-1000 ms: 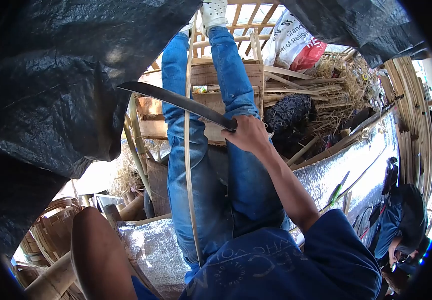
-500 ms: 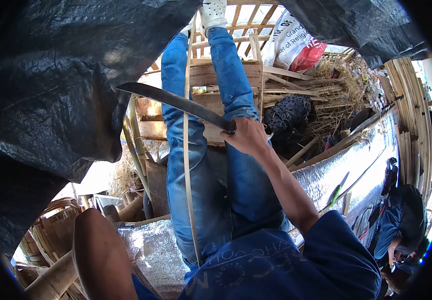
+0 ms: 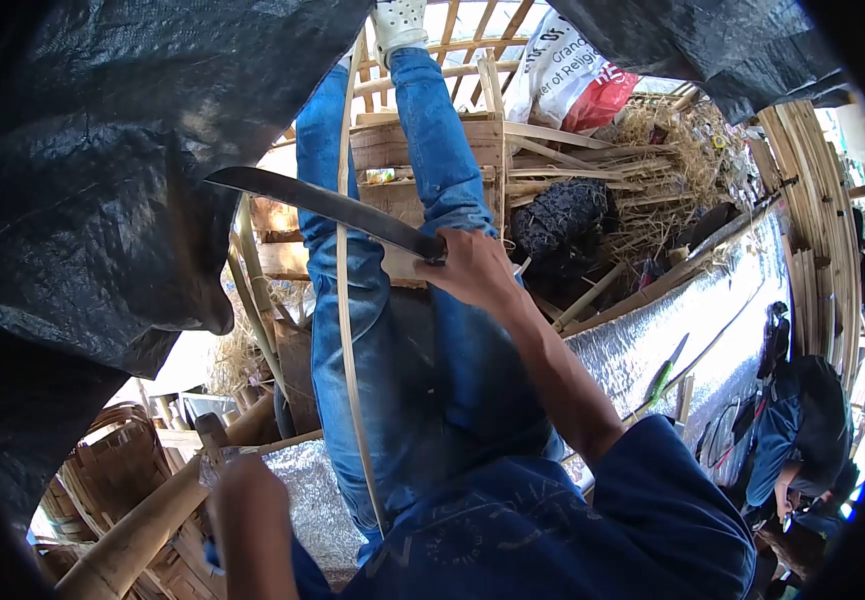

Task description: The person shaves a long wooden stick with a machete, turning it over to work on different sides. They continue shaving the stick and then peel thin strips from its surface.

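My right hand point(image 3: 474, 268) is wrapped round the handle of a long dark machete point(image 3: 327, 203), above my jeans-covered legs. The blade points left, its tip near the black plastic sheet. A long, thin, pale bamboo strip point(image 3: 347, 330) runs from near my shoe down to my lap, and the blade crosses it. At the lower left, my left arm is raised; my left hand point(image 3: 250, 485) is blurred, and its fingers cannot be made out. It is beside a short upright wooden piece point(image 3: 214, 433) and a thick bamboo pole point(image 3: 137, 535).
Black plastic sheeting point(image 3: 82, 190) hangs at the left. Wooden boards point(image 3: 382, 150), straw point(image 3: 687, 170) and a printed sack point(image 3: 572, 80) lie ahead. On silver foil matting point(image 3: 622, 360) is a green-handled knife point(image 3: 662, 378). Another person point(image 3: 802, 430) is at far right.
The view has shifted, so the legs, machete and strip appear farther left. My left arm has moved and looks narrower and blurred. My right hand keeps its hold on the machete.
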Motion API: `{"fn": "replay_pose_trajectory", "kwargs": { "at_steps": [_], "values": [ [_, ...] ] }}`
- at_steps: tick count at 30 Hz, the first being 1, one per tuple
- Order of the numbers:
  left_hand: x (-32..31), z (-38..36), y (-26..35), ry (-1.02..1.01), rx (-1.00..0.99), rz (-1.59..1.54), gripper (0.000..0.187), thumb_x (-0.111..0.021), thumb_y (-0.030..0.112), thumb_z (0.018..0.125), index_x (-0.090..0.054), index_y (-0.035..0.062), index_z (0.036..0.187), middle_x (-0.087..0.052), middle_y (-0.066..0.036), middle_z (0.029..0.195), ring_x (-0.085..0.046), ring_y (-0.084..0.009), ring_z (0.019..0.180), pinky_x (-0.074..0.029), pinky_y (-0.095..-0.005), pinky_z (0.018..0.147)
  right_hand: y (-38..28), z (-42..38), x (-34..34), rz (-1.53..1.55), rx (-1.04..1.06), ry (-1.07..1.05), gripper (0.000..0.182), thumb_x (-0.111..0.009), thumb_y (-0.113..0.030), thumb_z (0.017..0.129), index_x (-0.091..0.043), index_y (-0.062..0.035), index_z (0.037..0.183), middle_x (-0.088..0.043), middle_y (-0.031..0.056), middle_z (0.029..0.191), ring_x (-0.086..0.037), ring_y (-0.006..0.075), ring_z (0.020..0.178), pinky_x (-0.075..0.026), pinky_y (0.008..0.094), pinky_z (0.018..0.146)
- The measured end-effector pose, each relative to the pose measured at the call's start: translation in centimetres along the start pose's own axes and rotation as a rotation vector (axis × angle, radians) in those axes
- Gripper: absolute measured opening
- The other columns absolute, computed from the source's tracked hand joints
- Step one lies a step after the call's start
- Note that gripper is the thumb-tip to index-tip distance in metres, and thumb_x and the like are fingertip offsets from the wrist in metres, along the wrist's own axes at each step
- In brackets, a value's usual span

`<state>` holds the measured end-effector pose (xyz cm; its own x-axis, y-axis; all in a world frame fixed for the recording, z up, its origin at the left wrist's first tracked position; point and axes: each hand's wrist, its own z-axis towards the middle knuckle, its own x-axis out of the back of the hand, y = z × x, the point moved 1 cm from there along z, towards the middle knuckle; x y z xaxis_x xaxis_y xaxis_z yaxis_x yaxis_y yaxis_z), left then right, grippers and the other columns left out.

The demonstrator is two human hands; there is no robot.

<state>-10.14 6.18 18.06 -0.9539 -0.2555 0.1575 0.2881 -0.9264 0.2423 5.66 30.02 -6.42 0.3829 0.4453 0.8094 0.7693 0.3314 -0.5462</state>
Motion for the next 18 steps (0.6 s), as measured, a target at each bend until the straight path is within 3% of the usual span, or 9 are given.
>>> {"fn": "replay_pose_trajectory", "kwargs": {
  "at_steps": [2,3,6,8,9,11,13,14,18],
  "values": [
    [-0.6,-4.3,-1.7,0.16,0.162,0.152,0.057,-0.063,0.029,0.085,-0.041,-0.0051,0.125,-0.051,-0.017,0.116,-0.059,-0.0261,0.089,-0.05,-0.0354,0.081,0.2,-0.3,0.6,0.034,0.045,-0.048,0.044,-0.073,-0.033,0.069,-0.061,-0.0007,0.096,-0.064,0.0193,0.077,-0.064,0.0365,0.077,-0.05,0.0435,0.069],
    [-1.7,-7.5,-3.3,0.18,0.464,0.323,0.057,-0.063,0.029,0.085,-0.041,-0.0052,0.125,-0.051,-0.017,0.117,-0.059,-0.0262,0.089,-0.05,-0.0355,0.081,0.3,-0.6,0.7,0.038,0.055,-0.049,0.044,-0.073,-0.033,0.069,-0.061,-0.0007,0.096,-0.064,0.0193,0.077,-0.064,0.0365,0.077,-0.05,0.0435,0.069],
    [-6.7,-13.6,-8.8,-0.153,1.246,0.809,0.056,-0.064,0.029,0.086,-0.041,-0.0023,0.127,-0.053,-0.018,0.111,-0.056,-0.0271,0.096,-0.044,-0.0379,0.085,0.6,-1.5,0.9,0.108,0.036,-0.065,0.041,-0.074,-0.027,0.07,-0.057,-0.0007,0.096,-0.062,0.0175,0.077,-0.063,0.0354,0.076,-0.049,0.0408,0.068],
    [-7.6,-19.2,-9.3,-0.033,1.412,0.614,0.045,-0.053,0.027,0.095,-0.041,-0.0017,0.127,-0.058,-0.015,0.102,-0.059,-0.017,0.081,-0.046,-0.0247,0.063,0.9,-1.7,1.2,0.218,0.099,-0.02,0.039,-0.074,-0.024,0.07,-0.057,-0.0003,0.096,-0.062,0.0169,0.075,-0.061,0.0364,0.072,-0.049,0.0379,0.067],
    [-7.2,-18.9,-9.4,-0.01,1.412,0.63,0.045,-0.053,0.027,0.095,-0.041,-0.0017,0.127,-0.058,-0.015,0.102,-0.059,-0.017,0.081,-0.046,-0.0247,0.063,1.2,-1.9,0.9,0.23,0.201,0.071,0.035,-0.074,-0.02,0.071,-0.058,0.0014,0.094,-0.06,0.0141,0.067,-0.061,0.0293,0.06,-0.048,0.0344,0.059],
    [-6.9,-18.7,-9.6,0.25,1.886,-0.126,0.037,-0.046,0.026,0.098,-0.047,-0.0022,0.122,-0.061,-0.013,0.089,-0.055,-0.0107,0.056,-0.041,-0.0217,0.048,0.4,-2.3,2.2,0.31,0.127,-0.029,0.032,-0.073,-0.018,0.072,-0.058,0.0021,0.092,-0.059,0.0119,0.063,-0.06,0.0238,0.054,-0.047,0.0325,0.054],
    [-6.7,-19.2,-9.6,0.274,1.869,-0.152,0.036,-0.041,0.026,0.1,-0.048,-0.0024,0.12,-0.061,-0.012,0.084,-0.047,-0.0073,0.048,-0.033,-0.02,0.042,0.5,-2.5,2.3,0.419,0.061,-0.091,0.022,-0.07,-0.013,0.074,-0.06,0.0031,0.085,-0.055,0.0059,0.056,-0.055,0.0096,0.045,-0.042,0.0262,0.044],
    [-6.4,-19.3,-9.7,0.28,1.855,-0.183,0.036,-0.037,0.027,0.101,-0.049,-0.0025,0.118,-0.061,-0.011,0.078,-0.039,-0.0039,0.04,-0.026,-0.0183,0.037,0.5,-2.5,2.4,0.413,0.072,-0.095,0.022,-0.07,-0.013,0.074,-0.06,0.0031,0.085,-0.055,0.0059,0.056,-0.055,0.0096,0.045,-0.042,0.0262,0.044],
    [-4.2,-17.9,-9.5,0.395,1.929,-0.414,0.038,-0.037,0.03,0.101,-0.05,-0.0021,0.117,-0.062,-0.013,0.082,-0.034,-0.003,0.041,-0.024,-0.0192,0.037,0.3,-2.6,2.4,0.588,-0.014,-0.205,0.025,-0.068,-0.012,0.077,-0.057,0.0022,0.094,-0.054,0.0043,0.056,-0.053,0.0108,0.045,-0.04,0.0263,0.042]
  ]
}}
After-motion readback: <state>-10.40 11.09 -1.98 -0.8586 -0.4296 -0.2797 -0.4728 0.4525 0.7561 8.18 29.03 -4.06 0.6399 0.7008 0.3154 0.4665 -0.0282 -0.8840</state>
